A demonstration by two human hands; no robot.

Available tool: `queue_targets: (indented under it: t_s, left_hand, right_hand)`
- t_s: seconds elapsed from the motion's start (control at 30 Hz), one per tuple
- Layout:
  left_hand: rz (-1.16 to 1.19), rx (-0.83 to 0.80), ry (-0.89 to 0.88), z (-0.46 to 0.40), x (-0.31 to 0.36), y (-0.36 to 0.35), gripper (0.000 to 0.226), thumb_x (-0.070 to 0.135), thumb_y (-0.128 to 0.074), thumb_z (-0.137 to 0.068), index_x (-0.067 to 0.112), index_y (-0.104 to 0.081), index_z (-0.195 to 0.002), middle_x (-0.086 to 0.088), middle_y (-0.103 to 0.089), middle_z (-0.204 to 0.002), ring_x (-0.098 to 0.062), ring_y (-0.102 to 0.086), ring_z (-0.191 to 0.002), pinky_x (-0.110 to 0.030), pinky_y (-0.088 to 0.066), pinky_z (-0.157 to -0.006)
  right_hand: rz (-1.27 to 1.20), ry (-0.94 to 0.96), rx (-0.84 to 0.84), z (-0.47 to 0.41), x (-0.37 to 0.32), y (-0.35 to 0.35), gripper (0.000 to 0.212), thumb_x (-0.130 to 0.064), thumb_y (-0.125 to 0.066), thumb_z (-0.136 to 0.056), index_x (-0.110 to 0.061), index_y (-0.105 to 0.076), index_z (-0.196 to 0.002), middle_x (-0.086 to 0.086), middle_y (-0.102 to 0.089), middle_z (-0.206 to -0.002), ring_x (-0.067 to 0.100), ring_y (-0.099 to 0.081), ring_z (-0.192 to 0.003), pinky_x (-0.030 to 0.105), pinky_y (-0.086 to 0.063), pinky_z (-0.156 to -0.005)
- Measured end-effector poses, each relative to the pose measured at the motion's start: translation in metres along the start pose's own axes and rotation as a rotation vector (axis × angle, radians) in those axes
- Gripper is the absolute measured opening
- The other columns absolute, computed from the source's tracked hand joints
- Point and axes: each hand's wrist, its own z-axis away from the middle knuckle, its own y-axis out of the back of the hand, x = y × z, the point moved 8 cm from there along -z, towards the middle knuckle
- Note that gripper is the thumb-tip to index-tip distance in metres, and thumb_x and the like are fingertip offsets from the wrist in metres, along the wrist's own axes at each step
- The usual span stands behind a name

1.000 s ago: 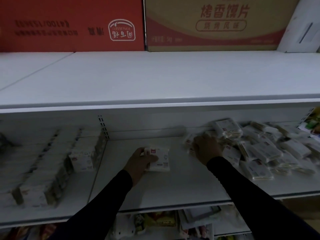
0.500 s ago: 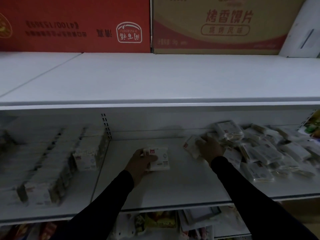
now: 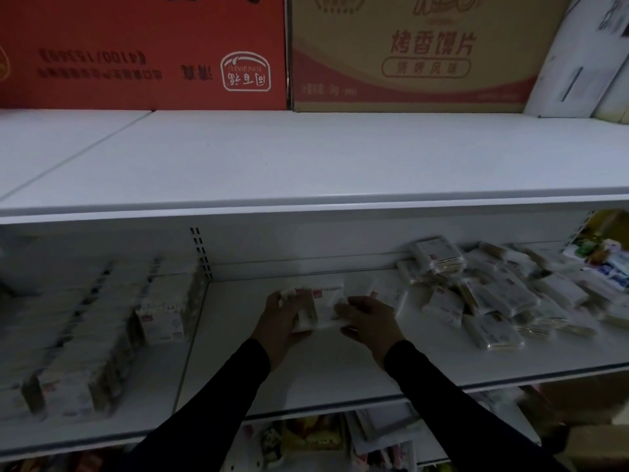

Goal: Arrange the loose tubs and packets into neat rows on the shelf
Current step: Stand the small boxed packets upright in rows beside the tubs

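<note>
Both hands meet at the middle of the white shelf (image 3: 306, 376). My left hand (image 3: 279, 321) grips a small stack of white packets (image 3: 323, 301) with red labels, standing on the shelf. My right hand (image 3: 369, 321) presses another white packet (image 3: 384, 294) against the right side of that stack. A loose heap of the same packets (image 3: 490, 301) lies to the right, tumbled at all angles. On the left bay, packets stand in neat rows (image 3: 102, 335) running front to back.
An upper white shelf (image 3: 306, 158) overhangs the work area, carrying a red carton (image 3: 143, 52) and a brown carton (image 3: 418, 52). Colourful goods (image 3: 606, 257) sit at the far right. More packages (image 3: 313, 441) lie on the shelf below.
My right hand left the loose heap and moved left with a packet, bringing it against the stack my left hand holds. The left hand stayed in place.
</note>
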Motion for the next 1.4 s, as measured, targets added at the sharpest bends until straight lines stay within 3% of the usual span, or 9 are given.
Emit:
queue_targets:
  t_s: [0.13,0.3,0.47,0.57,0.63,0.93,1.13,1.3,1.4]
  left_hand:
    - [-0.093,0.013,-0.041,0.001,0.0,-0.001,0.072,0.015,-0.081,-0.077,0.022,-0.035,-0.132,-0.008,-0.06,-0.124,-0.029,-0.062,-0.11,-0.053,-0.051,-0.094]
    - [-0.101,0.044,-0.068,-0.001,0.004,0.004,0.081,0.002,-0.08,-0.073,0.016,-0.033,-0.137,-0.011,-0.061,-0.124,-0.031,-0.065,-0.105,-0.055,-0.053,-0.091]
    - [-0.078,0.068,-0.066,-0.001,0.009,0.015,0.072,0.001,-0.077,-0.077,0.013,-0.036,-0.135,-0.011,-0.059,-0.125,-0.027,-0.067,-0.094,-0.048,-0.055,-0.085]
    - [-0.058,0.073,-0.076,0.001,0.013,0.018,0.066,-0.001,-0.074,-0.079,0.016,-0.037,-0.131,-0.006,-0.062,-0.112,-0.02,-0.065,-0.081,-0.043,-0.055,-0.08]
    - [-0.062,0.07,-0.081,0.003,0.015,0.019,0.061,-0.001,-0.073,-0.08,0.017,-0.039,-0.127,-0.004,-0.061,-0.106,-0.019,-0.064,-0.079,-0.04,-0.055,-0.077]
    - [-0.057,0.077,-0.107,0.01,0.02,0.014,0.058,-0.001,-0.073,-0.08,0.017,-0.04,-0.125,-0.007,-0.061,-0.114,-0.02,-0.064,-0.083,-0.037,-0.057,-0.071]
    - [-0.055,0.077,-0.159,0.019,0.027,0.011,0.062,0.001,-0.072,-0.081,0.019,-0.039,-0.131,-0.005,-0.061,-0.112,-0.024,-0.063,-0.088,-0.045,-0.053,-0.085]
    - [-0.055,0.062,-0.216,0.032,0.04,0.018,0.068,0.007,-0.079,-0.076,0.015,-0.041,-0.132,-0.009,-0.06,-0.12,-0.022,-0.065,-0.089,-0.041,-0.057,-0.078]
    - [-0.071,0.015,-0.215,0.044,0.049,0.03,0.076,0.015,-0.083,-0.074,0.019,-0.041,-0.138,-0.006,-0.059,-0.128,-0.026,-0.066,-0.102,-0.043,-0.057,-0.08]
  right_hand:
    - [0.097,0.035,-0.013,0.0,0.0,-0.008,0.01,-0.02,-0.071,-0.085,-0.013,-0.065,-0.085,0.006,-0.069,-0.084,0.017,-0.064,-0.078,0.032,-0.055,-0.076]
    - [0.282,0.084,0.005,-0.017,-0.005,0.009,0.016,-0.029,-0.069,-0.087,-0.013,-0.068,-0.083,0.0,-0.068,-0.075,0.016,-0.062,-0.072,0.036,-0.055,-0.078]
    - [1.031,0.461,0.315,-0.039,-0.045,0.057,0.033,-0.025,-0.058,-0.094,-0.005,-0.063,-0.12,0.017,-0.061,-0.118,0.03,-0.058,-0.108,0.031,-0.041,-0.092]
    - [1.338,0.296,0.179,-0.062,-0.028,0.066,0.052,-0.03,-0.044,-0.1,-0.009,-0.034,-0.146,0.018,-0.035,-0.149,0.032,-0.034,-0.136,0.034,-0.029,-0.108]
    - [1.415,0.158,0.118,-0.067,-0.02,0.068,0.056,-0.032,-0.037,-0.101,-0.011,-0.021,-0.151,0.017,-0.03,-0.151,0.032,-0.031,-0.138,0.034,-0.028,-0.108]
    - [1.37,0.11,0.146,-0.05,-0.048,0.061,0.065,-0.048,-0.059,-0.089,-0.011,-0.04,-0.14,0.016,-0.031,-0.147,0.029,-0.046,-0.127,0.029,-0.037,-0.095]
    - [0.73,0.167,0.096,-0.042,-0.054,0.058,0.056,-0.029,-0.073,-0.083,-0.007,-0.052,-0.129,0.009,-0.057,-0.119,0.023,-0.056,-0.104,0.023,-0.038,-0.079]
    - [0.526,0.193,0.018,-0.027,-0.058,0.037,0.038,-0.035,-0.081,-0.072,-0.012,-0.052,-0.083,0.003,-0.05,-0.076,0.019,-0.053,-0.07,0.032,-0.048,-0.063]
    - [0.451,0.231,-0.012,-0.005,-0.062,0.014,0.041,-0.018,-0.079,-0.078,-0.016,-0.039,-0.069,-0.001,-0.041,-0.065,0.015,-0.046,-0.059,0.032,-0.049,-0.06]
